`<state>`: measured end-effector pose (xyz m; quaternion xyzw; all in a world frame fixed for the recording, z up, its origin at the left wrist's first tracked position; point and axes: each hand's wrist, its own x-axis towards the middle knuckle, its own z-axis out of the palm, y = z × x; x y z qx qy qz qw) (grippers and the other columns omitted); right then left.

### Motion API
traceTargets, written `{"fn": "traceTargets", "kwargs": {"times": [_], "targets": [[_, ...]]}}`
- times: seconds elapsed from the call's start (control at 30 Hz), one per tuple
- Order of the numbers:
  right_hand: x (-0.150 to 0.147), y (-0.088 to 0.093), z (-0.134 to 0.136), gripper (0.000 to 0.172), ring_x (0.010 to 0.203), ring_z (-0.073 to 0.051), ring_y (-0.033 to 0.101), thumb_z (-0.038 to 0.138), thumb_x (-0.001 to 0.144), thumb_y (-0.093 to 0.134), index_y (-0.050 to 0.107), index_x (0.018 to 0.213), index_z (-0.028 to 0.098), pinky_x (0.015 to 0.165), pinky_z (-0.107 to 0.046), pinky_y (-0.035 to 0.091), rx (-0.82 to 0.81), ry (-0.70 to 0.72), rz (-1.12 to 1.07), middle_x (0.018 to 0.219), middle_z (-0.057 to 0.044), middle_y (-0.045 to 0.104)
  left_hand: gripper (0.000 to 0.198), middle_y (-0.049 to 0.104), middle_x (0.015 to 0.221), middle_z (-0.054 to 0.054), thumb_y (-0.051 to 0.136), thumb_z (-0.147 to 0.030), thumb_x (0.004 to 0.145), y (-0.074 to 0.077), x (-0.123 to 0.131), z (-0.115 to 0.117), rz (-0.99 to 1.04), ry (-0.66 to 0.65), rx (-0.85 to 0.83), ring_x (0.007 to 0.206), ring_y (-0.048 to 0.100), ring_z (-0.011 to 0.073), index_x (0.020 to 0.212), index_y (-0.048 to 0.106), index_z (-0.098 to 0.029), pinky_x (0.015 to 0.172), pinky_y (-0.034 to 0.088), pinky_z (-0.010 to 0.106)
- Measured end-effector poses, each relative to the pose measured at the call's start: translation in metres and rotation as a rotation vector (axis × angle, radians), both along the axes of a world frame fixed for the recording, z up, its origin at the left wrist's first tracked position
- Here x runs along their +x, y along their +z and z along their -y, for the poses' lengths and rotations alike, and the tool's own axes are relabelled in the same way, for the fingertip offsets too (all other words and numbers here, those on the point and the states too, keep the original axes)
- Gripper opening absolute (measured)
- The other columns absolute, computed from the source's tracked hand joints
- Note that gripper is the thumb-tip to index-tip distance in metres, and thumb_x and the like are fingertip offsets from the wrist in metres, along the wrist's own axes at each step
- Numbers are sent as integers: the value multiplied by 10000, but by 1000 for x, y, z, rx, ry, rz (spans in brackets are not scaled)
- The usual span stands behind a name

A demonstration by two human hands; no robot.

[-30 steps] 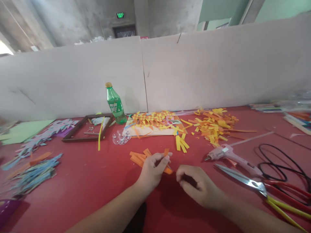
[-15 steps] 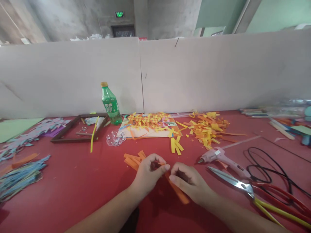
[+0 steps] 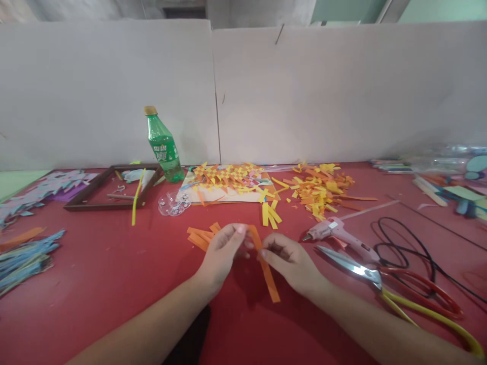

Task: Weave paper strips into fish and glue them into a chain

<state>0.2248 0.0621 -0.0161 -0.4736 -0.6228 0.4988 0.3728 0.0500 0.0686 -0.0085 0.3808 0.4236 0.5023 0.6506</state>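
Observation:
Between my two hands an orange paper strip [image 3: 269, 279] hangs above the red table, its lower end slanting down to the right. My left hand [image 3: 224, 251] pinches the strip's upper end between thumb and fingers. Lower down, the thumb and fingers of my right hand [image 3: 287, 258] close on the strip's right edge. Several more orange strips [image 3: 200, 237] lie in a loose pile just behind my left hand. Short yellow strips [image 3: 271, 215] rest beyond my hands, beside a board [image 3: 213, 196] carrying woven yellow and orange paper pieces [image 3: 228, 177].
A pink glue gun [image 3: 342, 235] and open scissors [image 3: 365, 274] lie at right, near a black cord [image 3: 403, 248]. Yellow-orange paper pieces [image 3: 319, 187] are heaped behind. A green bottle [image 3: 164, 147], brown frame [image 3: 102, 207] and blue strips [image 3: 26, 261] occupy the left.
The view has tipped down, so the table's things sit higher. The orange strip has turned steeper and shows its flat face; my left thumb has lifted along its upper end.

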Motion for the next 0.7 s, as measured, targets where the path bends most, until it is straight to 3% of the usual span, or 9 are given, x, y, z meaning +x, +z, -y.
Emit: {"fn": "traceTargets", "kwargs": {"times": [0.07,0.17,0.33,0.53,0.7], "targets": [[0,0,-1,271,620,-109,511,461,811,640,556,775,206,600,-243,437,-10,-38,-43,673,34,552,481,712,960,56,721,-608,736,-2,-2,-2,40,16,-42,789,652,155,964,713,-185,658,527,270],[0,-1,-3,298,637,-108,533,477,805,661,553,786,200,618,-247,440,-33,-61,-83,690,28,583,453,728,1043,79,797,-527,689,-2,-3,-4,79,29,-75,834,670,162,981,737,-186,701,552,277],[-1,0,-2,337,674,-133,616,508,783,688,563,843,202,648,-270,476,-96,-42,-132,723,5,659,353,719,832,30,912,-363,570,1,-1,-1,90,42,-57,760,653,126,783,717,-161,688,553,240],[-1,4,-1,285,688,-147,649,460,789,682,553,847,212,665,-285,501,-133,-47,-142,716,2,686,351,686,716,-2,876,-431,616,-2,-3,-1,31,66,-10,655,630,102,742,687,-163,683,562,256],[-2,1,-3,270,711,-142,641,441,767,700,578,833,209,671,-275,498,-111,-77,-141,747,7,669,243,731,732,35,808,-401,712,2,-6,5,-99,14,94,661,652,146,727,715,-177,712,553,302]]}}
